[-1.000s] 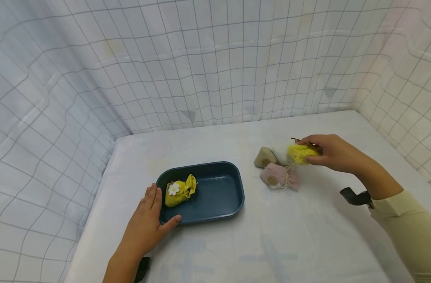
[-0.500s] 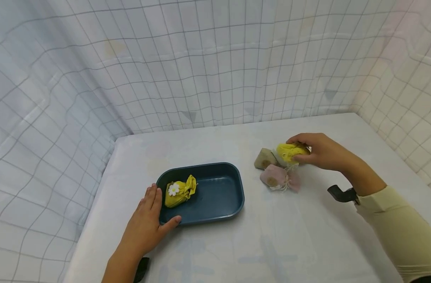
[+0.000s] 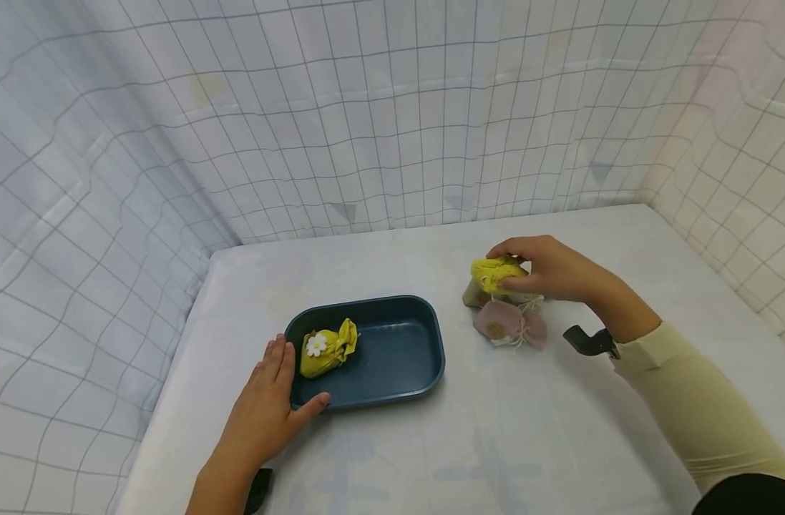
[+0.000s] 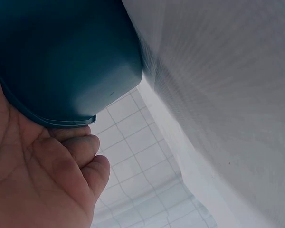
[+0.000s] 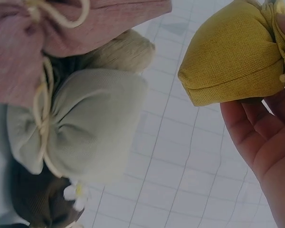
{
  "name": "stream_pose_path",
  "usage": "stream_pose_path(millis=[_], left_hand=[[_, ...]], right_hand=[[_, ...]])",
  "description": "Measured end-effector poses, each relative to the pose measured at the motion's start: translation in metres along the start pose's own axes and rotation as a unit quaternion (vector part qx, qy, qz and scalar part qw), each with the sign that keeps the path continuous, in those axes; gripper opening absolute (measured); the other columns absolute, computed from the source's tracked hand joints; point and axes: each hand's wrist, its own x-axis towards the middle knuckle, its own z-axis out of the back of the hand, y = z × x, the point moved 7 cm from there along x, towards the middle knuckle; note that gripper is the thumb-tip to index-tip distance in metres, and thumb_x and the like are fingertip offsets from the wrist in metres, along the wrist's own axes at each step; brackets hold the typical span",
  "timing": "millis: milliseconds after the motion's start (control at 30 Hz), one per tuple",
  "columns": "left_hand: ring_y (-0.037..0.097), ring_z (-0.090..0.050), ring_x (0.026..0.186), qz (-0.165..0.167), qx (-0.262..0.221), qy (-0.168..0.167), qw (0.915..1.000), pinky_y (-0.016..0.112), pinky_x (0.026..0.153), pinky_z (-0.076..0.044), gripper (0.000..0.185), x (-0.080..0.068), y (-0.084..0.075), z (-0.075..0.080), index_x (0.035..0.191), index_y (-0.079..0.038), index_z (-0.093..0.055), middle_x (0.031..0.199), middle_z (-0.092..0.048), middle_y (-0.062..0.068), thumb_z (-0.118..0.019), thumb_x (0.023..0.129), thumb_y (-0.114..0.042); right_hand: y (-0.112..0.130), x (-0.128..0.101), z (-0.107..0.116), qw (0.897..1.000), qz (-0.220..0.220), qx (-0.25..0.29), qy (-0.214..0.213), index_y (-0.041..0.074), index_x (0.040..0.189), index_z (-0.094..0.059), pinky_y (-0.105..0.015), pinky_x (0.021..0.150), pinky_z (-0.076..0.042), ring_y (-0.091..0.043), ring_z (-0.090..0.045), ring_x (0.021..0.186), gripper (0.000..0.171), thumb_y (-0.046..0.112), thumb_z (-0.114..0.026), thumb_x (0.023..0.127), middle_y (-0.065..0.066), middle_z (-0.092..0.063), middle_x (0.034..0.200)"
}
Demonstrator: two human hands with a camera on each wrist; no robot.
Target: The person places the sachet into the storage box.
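My right hand (image 3: 549, 268) grips a yellow cloth pouch (image 3: 491, 274) by its gathered neck, above other drawstring pouches. In the right wrist view that yellow pouch (image 5: 232, 57) hangs apart from them. Below it in the head view, a beige pouch (image 3: 473, 295) is partly covered, and a pink pouch (image 3: 498, 320) lies in front. A pale grey-green pouch (image 5: 95, 123) and a dark one with a white flower (image 5: 42, 199) show in the right wrist view. My left hand (image 3: 260, 415) rests against the left end of a dark teal tray (image 3: 392, 357), fingers straight. Inside lies a yellow pouch with a white flower (image 3: 324, 349).
A white cloth covers the table (image 3: 398, 458). White grid-patterned curtains (image 3: 398, 129) surround it at the back and both sides. Black wrist gear (image 3: 588, 341) sticks out beneath the right wrist.
My right hand has moved left with the yellow pouch, from over the right side of the pouches to over the beige one. The left hand and tray have stayed put.
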Motion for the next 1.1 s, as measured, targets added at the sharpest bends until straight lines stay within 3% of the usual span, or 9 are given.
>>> stream_pose_path(millis=[600, 800, 1100], left_hand=[[0.041, -0.01, 0.149, -0.003, -0.001, -0.003, 1.0, 0.061, 0.114, -0.021, 0.105, 0.0, 0.0, 0.0, 0.153, 0.01, -0.02, 0.161, -0.012, 0.027, -0.064, 0.089, -0.061], [0.04, -0.01, 0.149, -0.004, 0.002, -0.002, 1.0, 0.061, 0.114, -0.021, 0.107, 0.0, 0.0, -0.001, 0.154, 0.01, -0.02, 0.161, -0.012, 0.027, -0.059, 0.089, -0.067], [0.04, -0.01, 0.149, -0.002, 0.005, 0.003, 1.0, 0.06, 0.114, -0.021, 0.108, 0.001, 0.0, -0.001, 0.154, 0.01, -0.02, 0.162, -0.012, 0.026, -0.058, 0.089, -0.068]], right_hand=[[0.02, 0.034, -0.024, 0.999, 0.028, 0.033, 0.028, 0.009, 0.127, -0.065, -0.034, 0.083, -0.053, -0.017, -0.059, 0.095, 0.039, 0.015, -0.075, 0.089, 0.001, -0.066, 0.117], [0.026, 0.041, -0.034, 0.998, 0.036, 0.039, 0.034, 0.011, 0.126, -0.066, -0.035, 0.083, -0.053, -0.016, -0.058, 0.095, 0.039, 0.017, -0.076, 0.089, 0.001, -0.066, 0.117], [0.045, 0.056, -0.046, 0.996, 0.047, 0.04, 0.067, 0.014, 0.123, -0.067, -0.032, 0.084, -0.053, -0.018, -0.062, 0.094, 0.036, 0.018, -0.075, 0.089, 0.006, -0.066, 0.117]])
